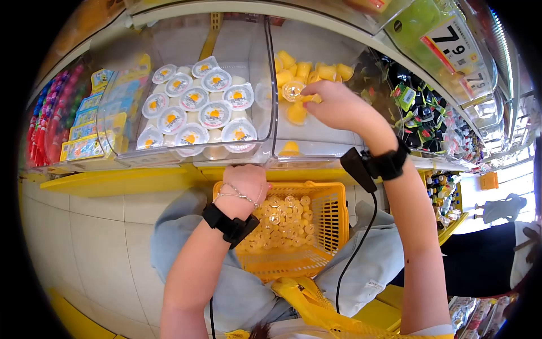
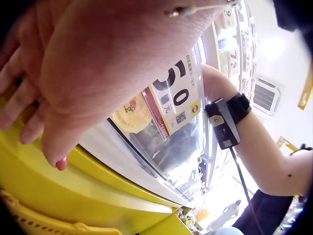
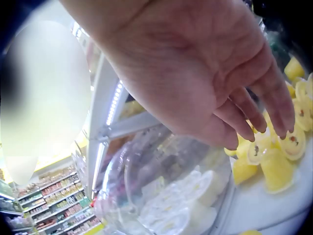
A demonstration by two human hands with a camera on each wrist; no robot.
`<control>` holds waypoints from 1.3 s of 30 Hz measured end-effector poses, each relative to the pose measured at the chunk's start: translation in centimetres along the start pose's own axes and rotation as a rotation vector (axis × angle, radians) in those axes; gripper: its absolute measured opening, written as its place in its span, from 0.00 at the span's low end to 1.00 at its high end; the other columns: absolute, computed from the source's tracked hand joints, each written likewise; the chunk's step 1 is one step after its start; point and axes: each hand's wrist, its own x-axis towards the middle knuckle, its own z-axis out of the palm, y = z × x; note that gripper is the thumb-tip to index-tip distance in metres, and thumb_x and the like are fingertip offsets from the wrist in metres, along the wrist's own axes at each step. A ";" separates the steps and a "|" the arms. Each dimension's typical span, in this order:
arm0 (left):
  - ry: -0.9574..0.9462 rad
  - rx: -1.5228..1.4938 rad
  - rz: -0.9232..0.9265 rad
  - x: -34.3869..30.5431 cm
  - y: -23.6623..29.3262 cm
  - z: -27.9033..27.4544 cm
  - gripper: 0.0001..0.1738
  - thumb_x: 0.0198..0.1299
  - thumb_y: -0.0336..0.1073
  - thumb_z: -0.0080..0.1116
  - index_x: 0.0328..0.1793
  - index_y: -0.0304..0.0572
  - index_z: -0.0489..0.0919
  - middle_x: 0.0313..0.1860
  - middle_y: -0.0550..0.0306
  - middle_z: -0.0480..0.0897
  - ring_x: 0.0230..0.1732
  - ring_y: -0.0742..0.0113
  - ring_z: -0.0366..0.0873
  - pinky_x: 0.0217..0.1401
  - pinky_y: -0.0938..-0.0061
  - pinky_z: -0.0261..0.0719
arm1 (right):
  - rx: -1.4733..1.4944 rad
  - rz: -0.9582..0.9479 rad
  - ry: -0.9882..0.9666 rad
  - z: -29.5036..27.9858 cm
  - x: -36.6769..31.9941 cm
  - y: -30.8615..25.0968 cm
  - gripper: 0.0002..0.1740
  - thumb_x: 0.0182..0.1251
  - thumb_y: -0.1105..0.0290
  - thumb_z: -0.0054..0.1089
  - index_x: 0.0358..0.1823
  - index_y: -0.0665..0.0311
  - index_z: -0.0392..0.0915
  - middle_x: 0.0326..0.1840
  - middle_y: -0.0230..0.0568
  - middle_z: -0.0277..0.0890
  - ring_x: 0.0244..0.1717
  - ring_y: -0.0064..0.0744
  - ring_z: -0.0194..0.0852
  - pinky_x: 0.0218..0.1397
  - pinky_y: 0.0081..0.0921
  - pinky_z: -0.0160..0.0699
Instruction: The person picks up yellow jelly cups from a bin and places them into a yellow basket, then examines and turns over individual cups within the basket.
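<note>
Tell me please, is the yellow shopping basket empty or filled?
Partly filled: in the head view, many small yellow cups lie inside the basket, below its rim.

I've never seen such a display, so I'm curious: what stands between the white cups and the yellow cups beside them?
A clear plastic wall stands between the white cups and yellow cups, as the head view shows.

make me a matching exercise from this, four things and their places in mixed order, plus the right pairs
Things:
1. right hand
2. white-lidded cups
3. basket
4. large 7.9 price tag

Places:
A. between the denim-clad legs
B. at the yellow cups
C. upper right of the head view
D. in the clear bin, left of the yellow cups

Pairs: 1-B, 2-D, 3-A, 4-C
</note>
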 end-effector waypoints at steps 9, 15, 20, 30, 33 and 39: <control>0.056 -0.026 0.004 0.2 -0.1 0.6 0.24 0.62 0.54 0.57 0.41 0.35 0.82 0.38 0.47 0.85 0.42 0.50 0.84 0.45 0.58 0.80 | -0.061 -0.065 -0.342 1.1 1.7 1.2 0.20 0.56 0.67 0.67 0.51 0.64 0.82 0.52 0.50 0.80 0.56 0.47 0.76 0.61 0.33 0.72; 0.035 -0.005 0.012 0.2 0.1 0.2 0.25 0.62 0.55 0.57 0.39 0.35 0.83 0.36 0.46 0.85 0.40 0.49 0.84 0.42 0.59 0.80 | -0.030 -0.077 -0.505 0.7 1.1 0.7 0.18 0.54 0.70 0.68 0.48 0.63 0.84 0.50 0.48 0.81 0.54 0.44 0.77 0.58 0.32 0.74; 0.056 -0.019 0.027 0.0 -0.1 0.5 0.26 0.62 0.55 0.57 0.39 0.34 0.83 0.36 0.44 0.84 0.40 0.47 0.83 0.44 0.57 0.80 | 0.345 -0.176 -0.295 -1.2 -2.3 0.8 0.17 0.56 0.77 0.67 0.49 0.65 0.84 0.53 0.46 0.80 0.52 0.34 0.79 0.49 0.26 0.81; -0.233 -0.220 0.144 -0.3 0.9 -1.0 0.26 0.65 0.51 0.55 0.59 0.37 0.77 0.53 0.41 0.81 0.56 0.45 0.77 0.58 0.59 0.75 | 0.988 0.010 -0.474 -1.9 -15.6 -1.9 0.18 0.56 0.87 0.63 0.46 0.61 0.86 0.54 0.38 0.78 0.45 0.24 0.81 0.45 0.17 0.83; -0.312 -0.267 0.150 0.0 1.6 -0.1 0.25 0.64 0.49 0.55 0.62 0.42 0.77 0.57 0.43 0.79 0.59 0.46 0.75 0.62 0.60 0.73 | 1.209 0.049 -0.586 5.2 -15.8 1.7 0.14 0.60 0.85 0.61 0.47 0.65 0.85 0.51 0.39 0.79 0.43 0.24 0.83 0.43 0.17 0.83; -0.377 -0.336 0.297 0.3 2.0 1.4 0.22 0.64 0.45 0.56 0.59 0.41 0.77 0.55 0.43 0.80 0.57 0.46 0.76 0.60 0.62 0.73 | 1.466 0.447 -0.583 12.6 -16.1 4.5 0.11 0.72 0.76 0.52 0.52 0.65 0.77 0.46 0.39 0.79 0.42 0.28 0.84 0.42 0.20 0.84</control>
